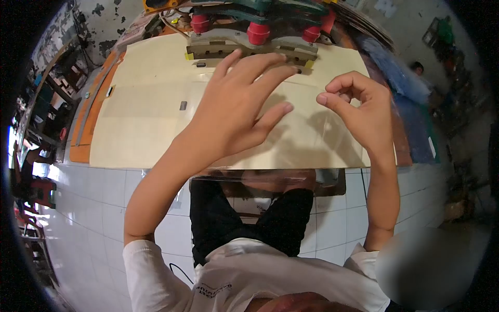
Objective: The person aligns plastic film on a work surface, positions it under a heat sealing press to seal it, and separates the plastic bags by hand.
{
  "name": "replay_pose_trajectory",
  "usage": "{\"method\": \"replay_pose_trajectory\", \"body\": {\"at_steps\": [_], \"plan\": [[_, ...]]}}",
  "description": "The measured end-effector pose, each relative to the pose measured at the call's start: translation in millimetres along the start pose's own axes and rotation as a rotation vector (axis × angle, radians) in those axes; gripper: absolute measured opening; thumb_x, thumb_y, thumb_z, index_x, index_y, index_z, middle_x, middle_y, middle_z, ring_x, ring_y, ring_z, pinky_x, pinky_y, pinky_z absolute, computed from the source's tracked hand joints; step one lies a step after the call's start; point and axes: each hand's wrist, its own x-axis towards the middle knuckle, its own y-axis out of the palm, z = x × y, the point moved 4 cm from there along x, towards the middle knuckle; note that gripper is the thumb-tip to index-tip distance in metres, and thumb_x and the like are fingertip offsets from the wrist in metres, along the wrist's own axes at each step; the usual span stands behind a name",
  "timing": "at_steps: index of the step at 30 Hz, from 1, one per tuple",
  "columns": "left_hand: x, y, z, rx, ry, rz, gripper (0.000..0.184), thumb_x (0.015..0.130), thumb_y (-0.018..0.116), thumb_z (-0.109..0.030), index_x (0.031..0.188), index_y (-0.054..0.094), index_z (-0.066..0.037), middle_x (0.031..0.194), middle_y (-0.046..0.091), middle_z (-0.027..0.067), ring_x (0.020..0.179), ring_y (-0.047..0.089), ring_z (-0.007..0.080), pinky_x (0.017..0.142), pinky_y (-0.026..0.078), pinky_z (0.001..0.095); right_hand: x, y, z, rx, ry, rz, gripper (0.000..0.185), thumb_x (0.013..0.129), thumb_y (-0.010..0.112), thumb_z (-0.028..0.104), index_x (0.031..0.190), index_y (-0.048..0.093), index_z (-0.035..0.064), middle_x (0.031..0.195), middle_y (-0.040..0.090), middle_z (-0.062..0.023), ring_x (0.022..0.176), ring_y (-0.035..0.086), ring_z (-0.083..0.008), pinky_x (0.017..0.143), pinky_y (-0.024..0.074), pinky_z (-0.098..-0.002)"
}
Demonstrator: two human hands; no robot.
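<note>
My left hand [236, 101] is over a large cream sheet [140, 114], its fingers spread toward the metal bar [249, 48] of a machine. That machine has a dark green body [291, 11] and red round posts [258, 33]. I cannot tell whether my left fingertips touch the bar. To the right, my right hand [364, 104] is raised over the sheet, fingers curled and thumb close to the index finger. Anything in that pinch is too small to make out. A small grey rectangular piece [183, 105] lies left of my left hand, and a small dark piece [201, 65] lies by the bar.
The sheet covers most of an orange wooden table [80, 152]. A metal strip [96, 99] and a small black piece [109, 91] lie at its left. Bluish clear plastic [395, 73] is heaped along the right edge. My legs [218, 213] are below the front edge.
</note>
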Motion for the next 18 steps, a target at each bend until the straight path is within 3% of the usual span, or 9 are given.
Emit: {"method": "replay_pose_trajectory", "body": {"at_steps": [2,4,5,7,10,12,15,18], "plan": [[16.5,-0.2,-2.7,-0.022,0.051,-0.026,0.035,0.085,0.072,-0.022,0.117,0.066,-0.007,0.117,0.066,0.0152,0.108,0.062,0.0307,0.098,0.046,0.0438,-4.9,-4.3,9.5,-0.004,-0.019,-0.019,0.014,0.076,0.081,0.006,0.084,0.071,0.0018,0.073,0.068,0.0004,0.064,0.056,-0.0045,0.061,0.0462,-0.0215],[25.6,10.1,3.1,-0.349,-0.184,0.226,0.021,0.086,0.072,-0.021,0.095,0.070,-0.002,0.092,0.070,0.0154,0.083,0.067,0.0269,0.074,0.052,0.0376,-11.1,-7.6,19.2,-0.008,-0.033,-0.042,0.013,0.076,0.081,0.005,0.083,0.071,0.0019,0.073,0.068,0.0004,0.064,0.056,-0.0048,0.061,0.0462,-0.0215],[26.7,11.9,1.7,-0.352,-0.177,0.226,0.021,0.086,0.072,-0.021,0.095,0.070,-0.002,0.092,0.070,0.0154,0.083,0.067,0.0269,0.074,0.052,0.0376,-14.6,-9.0,24.6,-0.052,-0.054,-0.072,0.013,0.076,0.081,0.006,0.083,0.070,0.0022,0.073,0.068,-0.0005,0.064,0.057,-0.0057,0.061,0.0467,-0.0218],[26.4,10.2,-1.4,-0.359,-0.139,0.107,0.021,0.086,0.071,-0.018,0.079,0.069,0.001,0.070,0.066,0.0132,0.062,0.063,0.0228,0.055,0.047,0.0339,-20.5,-7.4,30.3,-0.100,-0.072,-0.106,0.012,0.076,0.080,0.006,0.082,0.070,0.0024,0.074,0.069,-0.0015,0.063,0.058,-0.0066,0.061,0.0471,-0.0220],[26.1,5.5,-7.9,-0.407,-0.175,0.091,0.019,0.084,0.072,-0.016,0.076,0.068,0.000,0.066,0.064,0.0121,0.057,0.059,0.0209,0.055,0.045,0.0332,-28.0,-4.8,38.2,-0.212,-0.190,-0.196,0.012,0.076,0.080,0.006,0.079,0.069,0.0042,0.074,0.069,-0.0047,0.063,0.062,-0.0139,0.060,0.0483,-0.0259],[25.2,4.4,-9.2,-0.433,-0.205,0.093,0.017,0.084,0.072,-0.015,0.075,0.068,0.000,0.064,0.063,0.0115,0.056,0.058,0.0199,0.054,0.045,0.0328,-33.1,-2.3,46.5,-0.371,-0.386,-0.250,0.012,0.074,0.079,0.005,0.076,0.067,0.0056,0.074,0.068,-0.0072,0.064,0.064,-0.0222,0.059,0.0490,-0.0307],[24.8,0.6,-9.4,-0.448,-0.228,0.096,0.016,0.083,0.072,-0.013,0.075,0.068,0.000,0.062,0.062,0.0108,0.054,0.056,0.0183,0.054,0.044,0.0322,-37.6,1.9,47.3,-0.347,-0.447,-0.272,0.013,0.072,0.079,0.005,0.074,0.066,0.0069,0.074,0.067,-0.0076,0.066,0.063,-0.0272,0.060,0.0487,-0.0337],[23.8,-0.9,-8.5,-0.432,-0.205,0.090,0.016,0.083,0.073,-0.013,0.075,0.068,0.000,0.062,0.063,0.0106,0.054,0.057,0.0175,0.054,0.045,0.0316,-37.2,2.4,46.8,-0.351,-0.453,-0.255,0.012,0.074,0.078,0.004,0.078,0.068,0.0067,0.076,0.068,-0.0082,0.065,0.064,-0.0235,0.060,0.0491,-0.0312]]}}
